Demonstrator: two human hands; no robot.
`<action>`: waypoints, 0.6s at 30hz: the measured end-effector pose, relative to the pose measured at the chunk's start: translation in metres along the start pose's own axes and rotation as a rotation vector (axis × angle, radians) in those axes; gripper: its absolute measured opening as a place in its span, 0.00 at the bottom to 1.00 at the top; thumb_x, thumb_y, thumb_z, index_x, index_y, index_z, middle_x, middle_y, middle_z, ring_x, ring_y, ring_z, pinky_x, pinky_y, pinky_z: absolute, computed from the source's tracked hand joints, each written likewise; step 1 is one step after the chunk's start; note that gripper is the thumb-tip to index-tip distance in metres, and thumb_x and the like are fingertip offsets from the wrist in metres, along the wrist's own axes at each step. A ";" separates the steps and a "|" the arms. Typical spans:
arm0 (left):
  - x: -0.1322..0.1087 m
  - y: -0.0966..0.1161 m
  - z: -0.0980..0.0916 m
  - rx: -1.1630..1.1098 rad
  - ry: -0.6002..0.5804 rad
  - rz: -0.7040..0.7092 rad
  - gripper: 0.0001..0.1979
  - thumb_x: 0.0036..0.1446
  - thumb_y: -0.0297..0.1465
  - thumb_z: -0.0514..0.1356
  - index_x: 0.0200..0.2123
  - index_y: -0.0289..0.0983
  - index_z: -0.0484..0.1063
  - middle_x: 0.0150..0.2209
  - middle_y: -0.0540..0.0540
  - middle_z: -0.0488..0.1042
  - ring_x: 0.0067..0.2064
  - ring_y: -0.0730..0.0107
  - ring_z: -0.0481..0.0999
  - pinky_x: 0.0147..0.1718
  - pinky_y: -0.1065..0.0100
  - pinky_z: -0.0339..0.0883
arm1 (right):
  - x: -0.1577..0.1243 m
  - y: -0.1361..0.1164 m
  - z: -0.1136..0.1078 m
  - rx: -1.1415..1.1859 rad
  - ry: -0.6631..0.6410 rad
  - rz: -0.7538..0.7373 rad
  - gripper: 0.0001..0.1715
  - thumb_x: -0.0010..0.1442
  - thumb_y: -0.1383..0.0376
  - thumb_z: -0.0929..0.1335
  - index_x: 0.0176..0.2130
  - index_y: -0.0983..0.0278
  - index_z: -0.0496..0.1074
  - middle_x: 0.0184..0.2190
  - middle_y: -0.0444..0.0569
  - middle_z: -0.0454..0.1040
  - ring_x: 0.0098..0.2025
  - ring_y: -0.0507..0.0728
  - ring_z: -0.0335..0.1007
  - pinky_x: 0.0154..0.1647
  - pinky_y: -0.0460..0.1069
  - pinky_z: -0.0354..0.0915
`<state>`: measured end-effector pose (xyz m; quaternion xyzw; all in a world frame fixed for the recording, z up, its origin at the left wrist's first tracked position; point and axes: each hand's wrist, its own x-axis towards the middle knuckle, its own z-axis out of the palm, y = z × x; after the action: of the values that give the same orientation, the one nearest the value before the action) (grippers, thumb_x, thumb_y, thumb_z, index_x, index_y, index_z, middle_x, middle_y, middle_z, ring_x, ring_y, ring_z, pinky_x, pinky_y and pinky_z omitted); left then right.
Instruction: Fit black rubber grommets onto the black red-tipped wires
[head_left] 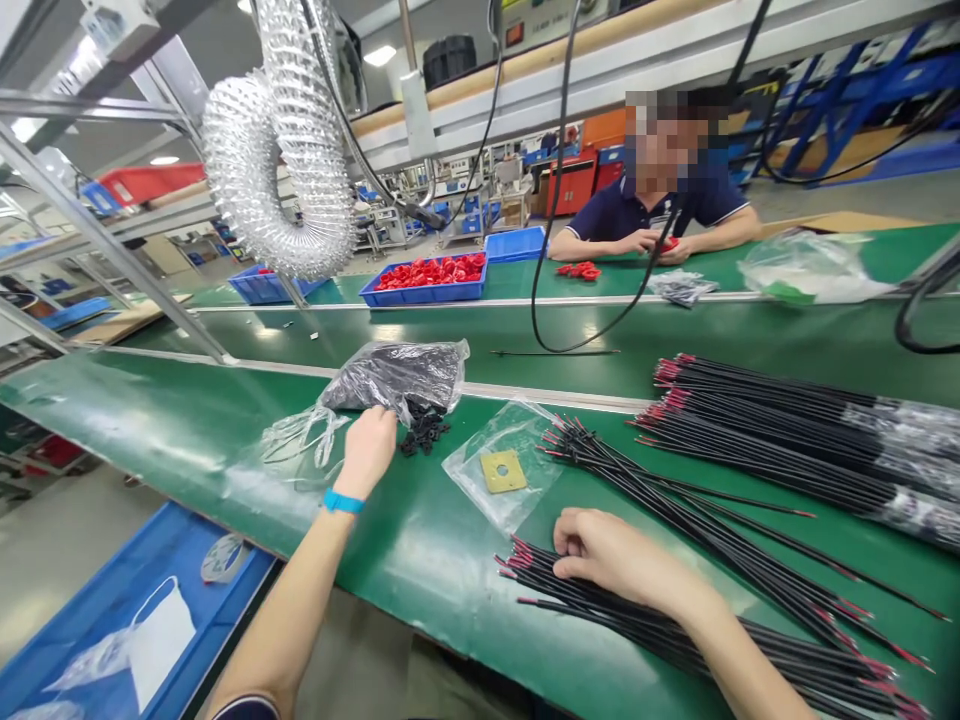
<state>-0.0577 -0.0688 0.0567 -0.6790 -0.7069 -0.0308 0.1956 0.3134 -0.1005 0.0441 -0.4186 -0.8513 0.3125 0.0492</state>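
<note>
My left hand (370, 448), a blue band on its wrist, is at the mouth of a clear plastic bag (397, 375) full of small dark parts. Its fingers are closed and the tips are hidden, so what they hold does not show. Just right of it lies a loose pile of small black plastic parts (425, 430). My right hand (600, 548) rests over the red-tipped end of a bundle of black cables (637, 620). Those fingers are curled in towards the thumb; anything between them is hidden. A second cable bundle (660, 490) fans out beyond it.
A yellow square plate (503, 471) lies on a flat clear bag (469, 470). Wrapped cable bundles (787, 420) lie right. Across the bench, a person (660, 215) handles red parts near a blue tray (427, 291). A black cord (537, 300) hangs down, and a foil duct (281, 150) overhead.
</note>
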 end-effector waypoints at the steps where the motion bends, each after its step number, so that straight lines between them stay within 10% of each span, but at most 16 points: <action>1: 0.008 0.017 0.000 -0.051 0.023 0.072 0.16 0.67 0.31 0.45 0.40 0.35 0.72 0.39 0.39 0.71 0.45 0.60 0.70 0.44 0.64 0.63 | 0.000 0.001 0.000 0.011 0.011 -0.016 0.06 0.52 0.67 0.72 0.26 0.62 0.71 0.25 0.42 0.71 0.28 0.53 0.65 0.27 0.45 0.53; 6: 0.037 0.074 0.020 -0.118 -0.125 0.203 0.11 0.62 0.30 0.54 0.35 0.31 0.75 0.38 0.36 0.72 0.43 0.56 0.71 0.42 0.62 0.63 | 0.000 0.001 -0.003 0.047 0.099 -0.155 0.11 0.57 0.70 0.67 0.23 0.63 0.71 0.24 0.43 0.71 0.26 0.52 0.65 0.27 0.45 0.56; 18: 0.034 0.066 0.042 -0.158 -0.064 0.231 0.16 0.65 0.30 0.49 0.38 0.33 0.76 0.38 0.37 0.71 0.44 0.55 0.68 0.42 0.60 0.60 | 0.031 0.017 0.029 -0.138 0.684 -0.115 0.15 0.69 0.66 0.60 0.47 0.62 0.75 0.36 0.49 0.75 0.34 0.53 0.73 0.36 0.46 0.66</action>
<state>-0.0038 -0.0186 0.0138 -0.7698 -0.6252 -0.0422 0.1212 0.2951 -0.0843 0.0059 -0.4529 -0.8268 0.0926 0.3204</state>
